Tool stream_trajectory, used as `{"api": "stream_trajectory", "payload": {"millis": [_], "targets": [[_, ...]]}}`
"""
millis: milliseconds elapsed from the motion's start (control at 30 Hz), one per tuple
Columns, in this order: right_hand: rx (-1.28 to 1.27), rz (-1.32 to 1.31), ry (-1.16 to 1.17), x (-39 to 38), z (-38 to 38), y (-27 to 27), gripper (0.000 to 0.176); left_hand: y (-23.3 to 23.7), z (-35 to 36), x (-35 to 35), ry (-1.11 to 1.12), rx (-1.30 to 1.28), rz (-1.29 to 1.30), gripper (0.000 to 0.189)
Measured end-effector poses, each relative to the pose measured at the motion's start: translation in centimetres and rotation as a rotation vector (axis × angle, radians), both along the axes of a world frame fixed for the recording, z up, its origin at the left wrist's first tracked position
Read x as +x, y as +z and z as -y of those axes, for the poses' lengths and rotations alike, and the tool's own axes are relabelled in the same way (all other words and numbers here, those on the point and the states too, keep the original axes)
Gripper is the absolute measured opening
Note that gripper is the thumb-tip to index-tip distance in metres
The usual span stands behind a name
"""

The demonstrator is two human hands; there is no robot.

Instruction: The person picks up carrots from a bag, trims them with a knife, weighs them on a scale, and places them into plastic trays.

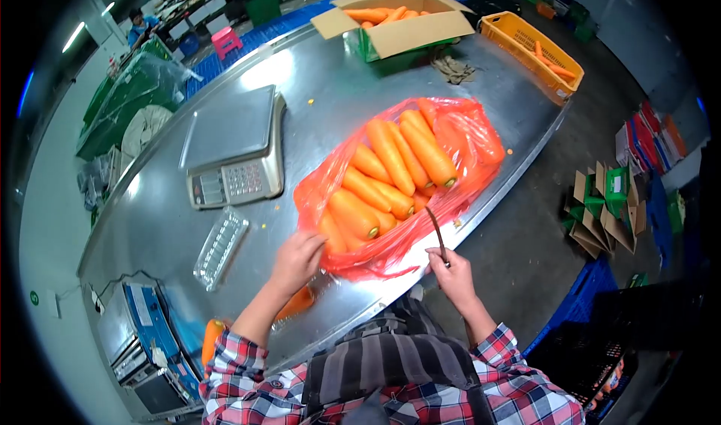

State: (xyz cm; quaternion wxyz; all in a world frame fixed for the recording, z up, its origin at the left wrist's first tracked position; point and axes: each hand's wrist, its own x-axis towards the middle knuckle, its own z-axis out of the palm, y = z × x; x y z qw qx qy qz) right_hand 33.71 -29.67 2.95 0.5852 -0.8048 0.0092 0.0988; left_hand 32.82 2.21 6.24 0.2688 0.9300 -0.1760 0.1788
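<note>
A red plastic bag (481, 143) lies open on the metal table, with several large carrots (390, 155) showing inside it. My left hand (297, 260) pinches the near left edge of the bag beside the lowest carrots. To the right, off the table's near edge, my right hand (452, 269) is closed on a thin dark curved strip (435, 230), perhaps a knife, which points up toward the bag. Loose carrots (298, 303) lie near my left forearm, one of them (213, 341) by my left sleeve.
A scale (239, 177) and a clear plastic tray (221, 248) sit on the table (158, 237) at left. At the far end stand a cardboard box (420, 38) of carrots and a yellow crate (526, 38). A blue-framed machine (154, 327) is at lower left.
</note>
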Motion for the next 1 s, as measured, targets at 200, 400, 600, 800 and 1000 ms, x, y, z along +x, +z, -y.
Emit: {"api": "stream_trajectory", "payload": {"millis": [200,400,600,800,1000], "targets": [[-0.080,0.027,-0.030,-0.4,1.3,-1.7,0.023,-2.6,3.8,14.7,-0.284,0.384,-0.213,0.021],[0.137,-0.091,-0.103,-0.5,1.4,-4.8,0.017,-0.8,6.5,18.1,-0.271,0.979,-0.319,0.019],[0.218,-0.094,-0.068,-0.3,0.8,-3.2,0.017,0.6,2.9,18.7,-0.472,0.619,-0.367,0.033],[0.179,-0.035,-0.035,0.1,0.3,-0.5,0.025,7.1,3.0,9.7,-0.102,-0.726,-0.560,0.055],[0.117,0.110,0.244,1.5,-1.8,5.3,0.033,4.8,5.0,0.0,-0.114,-0.961,-0.864,0.055]]}}
